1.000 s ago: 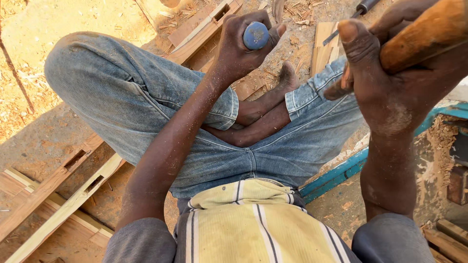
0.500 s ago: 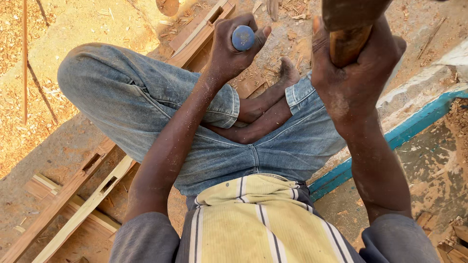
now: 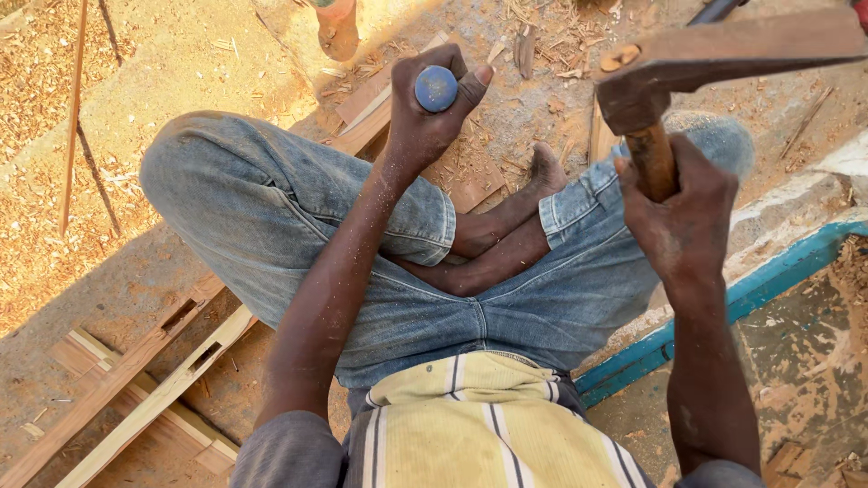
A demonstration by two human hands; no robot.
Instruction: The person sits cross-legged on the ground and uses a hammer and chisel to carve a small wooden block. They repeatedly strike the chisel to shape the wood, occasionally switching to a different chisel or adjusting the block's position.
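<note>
Blue-capped chisel handle (image 3: 437, 88) is sitting upright in the left hand (image 3: 425, 113), fingers wrapped tight around it with the thumb pressing alongside the top, right over a wooden rail (image 3: 380, 113) lying on the sawdusty ground in front of the crossed legs. Right hand (image 3: 678, 217) is gripping a hammer (image 3: 714, 59) by its wooden handle, fingers curled fully closed, with the rusty head hanging up high to the right of the chisel, well apart from it. Person is sitting cross-legged in jeans (image 3: 298, 226), barefoot, and more slotted wooden rails (image 3: 136, 398) are lying at the lower left.
</note>
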